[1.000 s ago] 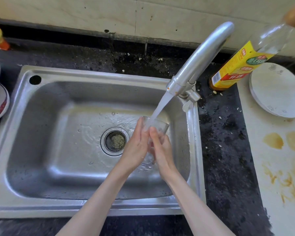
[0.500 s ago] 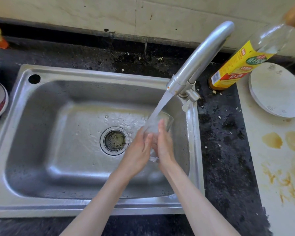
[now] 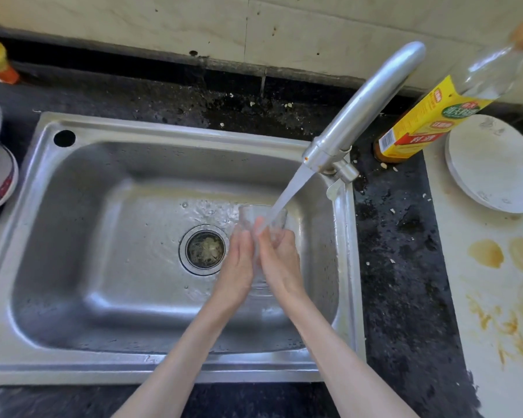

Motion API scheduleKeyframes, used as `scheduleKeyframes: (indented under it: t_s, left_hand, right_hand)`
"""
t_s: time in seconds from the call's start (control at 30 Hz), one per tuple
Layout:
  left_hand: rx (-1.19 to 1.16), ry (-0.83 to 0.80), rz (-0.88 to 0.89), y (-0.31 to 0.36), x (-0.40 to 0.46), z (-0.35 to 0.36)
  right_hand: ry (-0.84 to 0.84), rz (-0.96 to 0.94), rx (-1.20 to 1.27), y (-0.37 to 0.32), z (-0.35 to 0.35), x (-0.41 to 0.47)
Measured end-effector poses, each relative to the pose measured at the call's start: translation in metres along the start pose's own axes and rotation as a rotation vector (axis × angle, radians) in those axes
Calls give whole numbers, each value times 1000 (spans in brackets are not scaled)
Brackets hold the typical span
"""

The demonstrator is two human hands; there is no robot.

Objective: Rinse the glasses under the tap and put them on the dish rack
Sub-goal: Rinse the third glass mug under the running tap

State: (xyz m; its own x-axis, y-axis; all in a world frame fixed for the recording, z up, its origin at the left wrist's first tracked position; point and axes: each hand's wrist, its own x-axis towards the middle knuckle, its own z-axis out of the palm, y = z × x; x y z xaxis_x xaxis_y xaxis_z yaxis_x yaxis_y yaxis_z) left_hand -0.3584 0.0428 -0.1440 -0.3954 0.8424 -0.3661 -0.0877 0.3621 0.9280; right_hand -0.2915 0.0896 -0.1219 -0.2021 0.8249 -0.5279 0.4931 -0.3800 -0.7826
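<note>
Both hands clamp one glass [image 3: 261, 218] between them — left hand [image 3: 237, 267] on its left side, right hand [image 3: 281, 260] on its right, fingers wrapped round the lower body. From my feed the forearms come in from the bottom edge and converge over the sink [image 3: 109, 164], wrists close together, fingertips pointing away toward the tap [image 3: 360, 113]. Palms face each other, backs of the hands toward the camera.

Glass is clear with a textured wall, mouth tilted away from the person toward the spout. Rim and upper part stick out above the fingertips; its base shows between the heels of the hands. Water stream [image 3: 287, 197] runs from the tap nozzle and lands at the glass mouth, right by the fingertips.

Glass sits over the right half of the basin, just right of the drain strainer [image 3: 205, 248]. On the bench to the right — a yellow-labelled bottle [image 3: 429, 122] and a white plate [image 3: 492, 164].
</note>
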Motion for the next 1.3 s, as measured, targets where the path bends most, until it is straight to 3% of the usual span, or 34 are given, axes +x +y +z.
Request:
scheduleKeyframes:
  t_s: [0.13,0.37,0.53,0.63,0.73,0.93,1.1,1.3]
  left_hand:
    - [-8,-10,-12,0,-5,4]
    - [117,-111,31,-12,-15,5]
    - [-73,-9,-20,-1,-1,-4]
    - [-198,-46,-151,1,11,-13]
    - [-160,-34,-190,2,15,-15]
    - [-64,130,-157,0,18,-12]
    - [85,216,-122,-6,23,-15]
    - [160,252,-95,13,19,-20]
  right_hand:
    - [18,30,-55,7,1,4]
    - [-46,152,207,-2,-6,20]
    - [-90,90,235,-4,-1,15]
    - [-197,109,267,2,1,13]
    - [-270,117,347,5,1,10]
    - [-89,64,132,4,11,2]
    - [-101,-81,-18,0,4,-18]
    - [-75,-40,181,6,-6,-4]
